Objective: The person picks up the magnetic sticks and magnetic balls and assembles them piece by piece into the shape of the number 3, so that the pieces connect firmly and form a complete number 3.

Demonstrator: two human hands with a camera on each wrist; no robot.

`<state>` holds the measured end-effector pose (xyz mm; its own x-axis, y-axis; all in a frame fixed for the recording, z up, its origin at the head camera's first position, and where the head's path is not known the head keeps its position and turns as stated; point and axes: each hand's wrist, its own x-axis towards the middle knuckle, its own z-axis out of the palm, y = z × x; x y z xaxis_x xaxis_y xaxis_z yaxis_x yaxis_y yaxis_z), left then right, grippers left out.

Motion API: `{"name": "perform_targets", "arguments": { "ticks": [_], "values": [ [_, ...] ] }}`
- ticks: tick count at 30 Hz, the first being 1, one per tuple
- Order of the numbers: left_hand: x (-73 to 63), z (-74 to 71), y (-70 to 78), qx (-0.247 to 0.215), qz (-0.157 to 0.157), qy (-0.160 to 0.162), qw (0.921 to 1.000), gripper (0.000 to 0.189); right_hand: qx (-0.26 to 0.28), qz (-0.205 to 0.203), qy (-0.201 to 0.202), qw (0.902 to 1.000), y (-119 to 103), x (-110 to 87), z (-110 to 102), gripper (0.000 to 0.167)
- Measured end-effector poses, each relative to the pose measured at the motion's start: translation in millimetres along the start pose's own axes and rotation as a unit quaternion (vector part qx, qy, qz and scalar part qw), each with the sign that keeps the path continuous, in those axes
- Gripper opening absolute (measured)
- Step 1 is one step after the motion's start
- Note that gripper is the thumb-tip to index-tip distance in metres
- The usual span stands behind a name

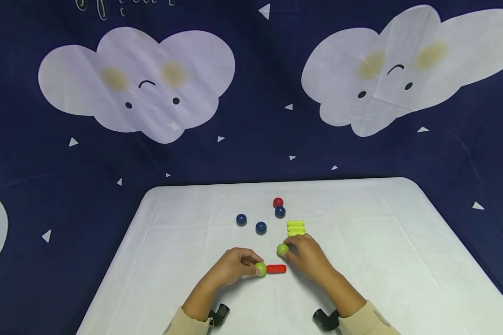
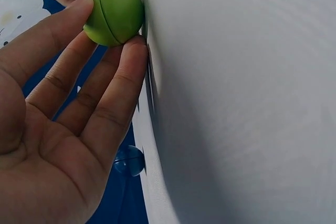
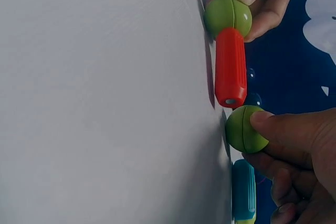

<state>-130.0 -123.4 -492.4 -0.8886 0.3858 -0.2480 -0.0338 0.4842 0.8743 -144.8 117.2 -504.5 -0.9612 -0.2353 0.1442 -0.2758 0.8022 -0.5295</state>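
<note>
My left hand (image 1: 236, 267) pinches a green ball (image 2: 114, 15) between thumb and fingers, low over the white table. A short red rod (image 1: 276, 269) meets this ball and points right; in the right wrist view its near end shows a small grey dot. Just behind and to the right, my right hand (image 1: 312, 257) pinches a second green ball (image 3: 245, 129) with thumb and fingertips. That ball is apart from the red rod in the head view. Beyond the right fingers lie several yellow-green rods (image 1: 295, 228) side by side, partly covered by the hand.
Three dark blue balls, one at left (image 1: 241, 219), one in the middle (image 1: 261, 227) and one farther back (image 1: 280, 211), rest on the white table (image 1: 360, 223). A red ball (image 1: 278, 202) sits against the farthest. Behind hangs a navy cloth (image 1: 268, 93) with clouds.
</note>
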Motion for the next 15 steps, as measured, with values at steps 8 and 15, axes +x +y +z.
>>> {"name": "perform_targets", "arguments": {
  "ticks": [8,15],
  "values": [
    [-0.7,-0.5,1.0,0.01,-0.009,0.001,0.9999,0.019,0.0,0.015,0.003,0.9999,5.5,-13.7,-3.7,0.022],
    [-0.5,-0.6,-0.4,0.01,-0.005,0.005,0.9999,0.019,0.003,0.036,-0.013,0.9993,8.0,-27.0,-9.5,0.025]
  ]
}}
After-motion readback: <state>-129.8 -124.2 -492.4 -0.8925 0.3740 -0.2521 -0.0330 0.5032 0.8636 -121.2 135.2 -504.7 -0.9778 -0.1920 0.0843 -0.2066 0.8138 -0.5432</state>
